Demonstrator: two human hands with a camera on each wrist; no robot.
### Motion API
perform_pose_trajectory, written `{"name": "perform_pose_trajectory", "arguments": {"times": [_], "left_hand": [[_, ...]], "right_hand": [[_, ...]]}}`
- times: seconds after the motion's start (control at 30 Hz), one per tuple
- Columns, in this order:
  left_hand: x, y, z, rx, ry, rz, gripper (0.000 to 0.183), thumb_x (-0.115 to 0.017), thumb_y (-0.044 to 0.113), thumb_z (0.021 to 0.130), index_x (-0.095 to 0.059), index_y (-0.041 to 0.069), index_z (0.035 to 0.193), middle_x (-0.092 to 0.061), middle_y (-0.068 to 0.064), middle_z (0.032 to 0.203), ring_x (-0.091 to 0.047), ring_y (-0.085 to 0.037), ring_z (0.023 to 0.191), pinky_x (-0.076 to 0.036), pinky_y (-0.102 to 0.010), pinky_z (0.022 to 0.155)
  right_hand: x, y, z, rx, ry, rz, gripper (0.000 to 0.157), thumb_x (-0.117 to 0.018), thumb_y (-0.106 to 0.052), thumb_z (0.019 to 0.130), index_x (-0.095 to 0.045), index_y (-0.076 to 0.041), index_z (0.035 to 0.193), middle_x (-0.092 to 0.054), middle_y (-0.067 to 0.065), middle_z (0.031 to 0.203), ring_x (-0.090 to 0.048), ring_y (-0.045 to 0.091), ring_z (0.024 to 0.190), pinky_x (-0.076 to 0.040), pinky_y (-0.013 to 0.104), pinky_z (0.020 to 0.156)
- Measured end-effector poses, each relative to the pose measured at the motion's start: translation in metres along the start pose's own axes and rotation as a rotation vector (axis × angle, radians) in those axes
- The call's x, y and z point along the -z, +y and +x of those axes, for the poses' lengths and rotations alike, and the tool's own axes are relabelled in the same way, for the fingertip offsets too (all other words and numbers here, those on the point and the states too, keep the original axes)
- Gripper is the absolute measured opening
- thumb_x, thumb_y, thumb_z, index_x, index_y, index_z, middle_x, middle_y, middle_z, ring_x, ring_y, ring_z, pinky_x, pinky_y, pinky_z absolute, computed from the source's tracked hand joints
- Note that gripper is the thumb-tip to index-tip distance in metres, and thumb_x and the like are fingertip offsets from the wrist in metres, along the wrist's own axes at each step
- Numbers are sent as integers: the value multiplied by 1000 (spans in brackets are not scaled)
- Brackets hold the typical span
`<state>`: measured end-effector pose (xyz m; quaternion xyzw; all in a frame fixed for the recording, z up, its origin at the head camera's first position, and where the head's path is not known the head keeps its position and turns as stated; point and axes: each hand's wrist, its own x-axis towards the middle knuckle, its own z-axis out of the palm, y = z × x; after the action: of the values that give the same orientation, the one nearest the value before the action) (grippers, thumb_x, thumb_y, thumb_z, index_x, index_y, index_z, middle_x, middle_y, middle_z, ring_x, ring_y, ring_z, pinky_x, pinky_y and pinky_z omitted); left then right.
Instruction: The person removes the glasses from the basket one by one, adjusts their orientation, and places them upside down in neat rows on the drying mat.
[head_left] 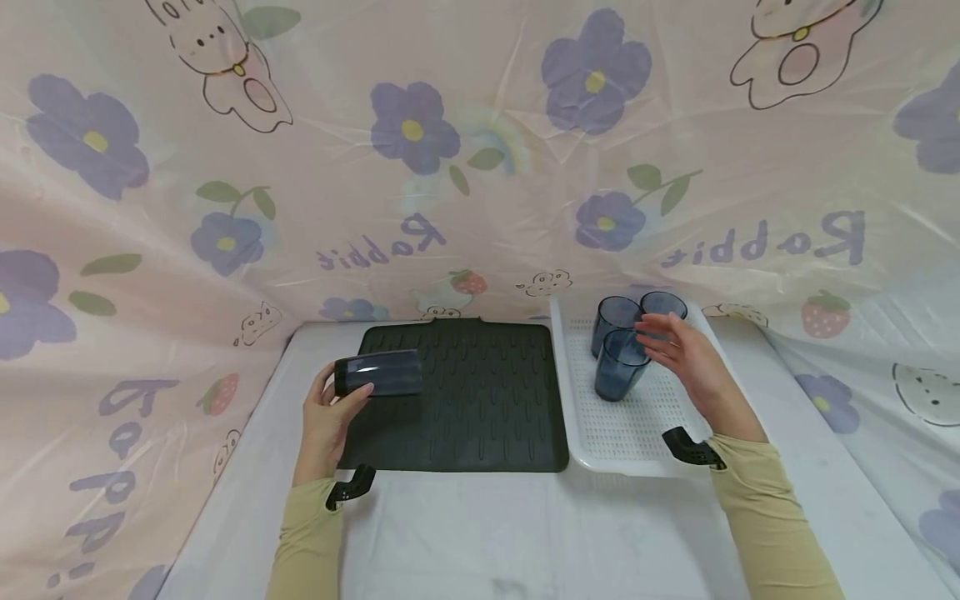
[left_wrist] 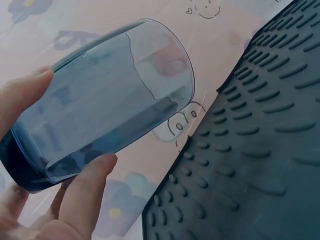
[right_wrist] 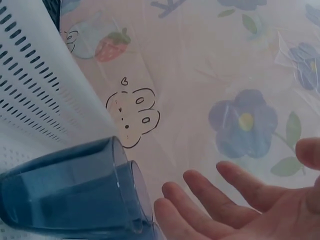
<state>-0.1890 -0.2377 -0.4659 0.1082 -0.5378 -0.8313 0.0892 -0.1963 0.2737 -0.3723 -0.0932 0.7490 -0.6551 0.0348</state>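
A blue-tinted drinking glass (head_left: pixel 384 372) lies sideways in the grip of my left hand (head_left: pixel 327 417), over the left part of a dark ribbed drying mat (head_left: pixel 480 400). In the left wrist view, fingers and thumb hold this glass (left_wrist: pixel 110 100) near its thick base, the rim pointing away. My right hand (head_left: pixel 693 367) reaches over a white perforated tray (head_left: pixel 652 442), fingers loosely extended beside the rims of three upright blue glasses, the nearest glass (head_left: pixel 621 367) in front. Nothing is held between the right fingers (right_wrist: pixel 200 215), which spread near the glass rims in the right wrist view.
A white cloth (head_left: pixel 480 533) covers the table. The white tray borders the mat's right edge. Behind and at the sides hangs a pink plastic sheet (head_left: pixel 510 208) printed with flowers and rabbits. Two more glasses stand at the back of the tray, including the left one (head_left: pixel 611 317).
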Motion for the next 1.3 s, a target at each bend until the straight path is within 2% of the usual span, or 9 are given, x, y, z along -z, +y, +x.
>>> {"name": "perform_pose_trajectory", "arguments": {"times": [0.1, 0.23, 0.37, 0.53, 0.8, 0.9, 1.1, 1.3], "left_hand": [[3, 2, 3, -8, 3, 18, 86, -74, -16, 73, -38, 16, 144, -56, -11, 115, -64, -17, 93, -53, -31, 84], [8, 5, 5, -23, 16, 64, 86, -76, -14, 73, -39, 16, 145, -58, -9, 115, -62, -17, 97, -54, -29, 82], [11, 7, 7, -37, 38, 139, 85, -78, -11, 72, -41, 17, 143, -59, -6, 114, -59, -16, 99, -54, -24, 81], [15, 9, 11, -64, 66, 220, 87, -83, -8, 68, -45, 18, 141, -58, -6, 117, -58, -17, 100, -52, -20, 80], [19, 12, 13, -125, 89, 251, 87, -83, -8, 67, -47, 23, 139, -55, -13, 127, -58, -23, 106, -53, -19, 78], [20, 13, 15, -135, 97, 254, 90, -84, -10, 64, -46, 23, 138, -56, -11, 126, -59, -22, 107, -53, -20, 77], [22, 15, 19, -128, 143, 307, 89, -88, -7, 60, -47, 18, 134, -56, -7, 127, -58, -18, 109, -52, -19, 78], [25, 16, 25, -132, 170, 364, 86, -89, -4, 60, -50, 14, 135, -53, -4, 133, -54, -18, 111, -50, -18, 80]], "right_hand": [[2, 2, -1, -4, 27, 0, 63, -29, -52, 101, -38, -3, 140, -48, 5, 131, -42, 28, 128, -29, 46, 110], [5, 4, 0, -12, 51, -6, 70, -29, -53, 101, -33, 2, 143, -41, 18, 138, -33, 39, 133, -27, 46, 110], [9, 7, 2, -27, 60, 5, 66, -29, -53, 101, -37, -2, 141, -33, 25, 142, -31, 40, 134, -29, 42, 110], [13, 10, 1, -42, 70, 15, 53, -29, -51, 101, -44, -11, 134, -37, 21, 140, -38, 31, 131, -30, 41, 110], [15, 16, 1, -43, 81, 12, 50, -31, -48, 103, -44, -10, 133, -39, 17, 137, -43, 23, 127, -26, 47, 111], [15, 18, 2, -49, 84, 1, 48, -32, -46, 103, -43, -10, 134, -36, 20, 139, -41, 26, 129, -25, 47, 111], [15, 22, 4, -57, 81, -28, 58, -31, -47, 103, -37, -2, 139, -35, 22, 140, -33, 36, 133, -25, 49, 111], [15, 24, 8, -81, 101, -16, 41, -33, -46, 103, -45, -16, 129, -44, 8, 131, -33, 35, 133, -26, 48, 111]]}}
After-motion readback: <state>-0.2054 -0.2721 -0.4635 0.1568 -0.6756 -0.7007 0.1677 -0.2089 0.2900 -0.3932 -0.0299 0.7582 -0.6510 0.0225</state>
